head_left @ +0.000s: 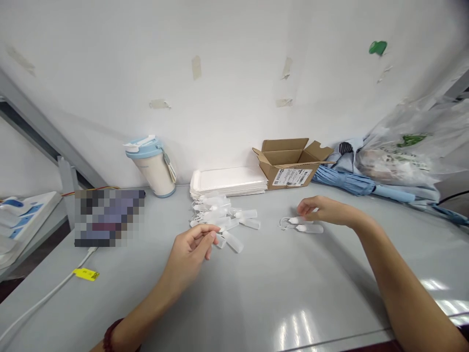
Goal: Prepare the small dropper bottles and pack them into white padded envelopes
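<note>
My left hand is closed, with thumb and forefinger pinched at the narrow tip of a small translucent dropper bottle. Behind it lies a loose pile of similar dropper bottles, with clear looped bits among them. Over on the right, my right hand hovers with loosely bent fingers just above two dropper bottles lying side by side. Its fingertips partly cover the farther bottle; I see nothing held between them. Thin clear loops show at the tips of this pair.
Along the wall stand a cream tumbler with a blue lid, a stack of white padded envelopes and an open cardboard box. A folded blue umbrella and plastic bag lie right. A white cable runs left.
</note>
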A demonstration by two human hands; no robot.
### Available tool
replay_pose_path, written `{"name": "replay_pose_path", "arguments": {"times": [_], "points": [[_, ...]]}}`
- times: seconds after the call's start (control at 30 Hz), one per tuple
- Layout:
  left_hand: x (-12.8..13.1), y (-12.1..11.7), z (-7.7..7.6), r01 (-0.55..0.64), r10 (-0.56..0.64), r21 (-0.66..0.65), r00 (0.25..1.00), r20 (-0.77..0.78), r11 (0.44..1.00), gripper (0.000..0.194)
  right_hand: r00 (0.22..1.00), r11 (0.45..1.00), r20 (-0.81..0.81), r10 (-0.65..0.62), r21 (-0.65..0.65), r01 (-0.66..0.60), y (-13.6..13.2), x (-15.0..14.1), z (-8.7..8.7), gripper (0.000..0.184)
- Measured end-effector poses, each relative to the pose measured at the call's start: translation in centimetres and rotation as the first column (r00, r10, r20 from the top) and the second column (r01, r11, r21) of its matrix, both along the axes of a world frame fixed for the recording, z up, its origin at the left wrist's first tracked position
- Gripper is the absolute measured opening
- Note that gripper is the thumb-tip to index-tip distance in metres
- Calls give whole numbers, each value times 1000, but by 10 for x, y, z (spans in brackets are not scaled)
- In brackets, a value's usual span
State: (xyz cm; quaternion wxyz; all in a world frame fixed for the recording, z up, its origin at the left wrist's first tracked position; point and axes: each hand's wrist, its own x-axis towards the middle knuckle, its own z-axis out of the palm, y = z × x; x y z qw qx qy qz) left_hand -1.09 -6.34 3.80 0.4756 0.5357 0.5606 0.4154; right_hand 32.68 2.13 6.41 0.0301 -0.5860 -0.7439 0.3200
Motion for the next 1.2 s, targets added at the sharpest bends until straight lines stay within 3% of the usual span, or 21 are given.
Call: {"name": "replay_pose_path", "arguments": {"times": [0.17,0.33,0.47,0.63,0.87,1.2], "points": [[0,1,0,7,-7,10,1000,-6,1000,26,999,1000,47,3,-2,-3,-3,-12,-1,23],[1,0,2,6,-6,10,1000,-16,1000,26,998,986,55,-23,169,14,-5,-23,-8,23],[3,-2,5,16,-16,3,1000,-17,1000,25,999,948,-39,15,320,-2,-14,-41,-7,23],[3,-3,3,45,-45,-2,999,-11,999,25,961,914,-239,137,404,-30,-37,-77,-3,18],[4,-6,2,111,-111,24,994,-12,993,29,873,901,-353,337,390,-190,-62,-114,-11,11],[4,-4,2,106,-104,-35,993,60,994,29,858,912,-386,338,360,-198,-66,-117,-11,11]]}}
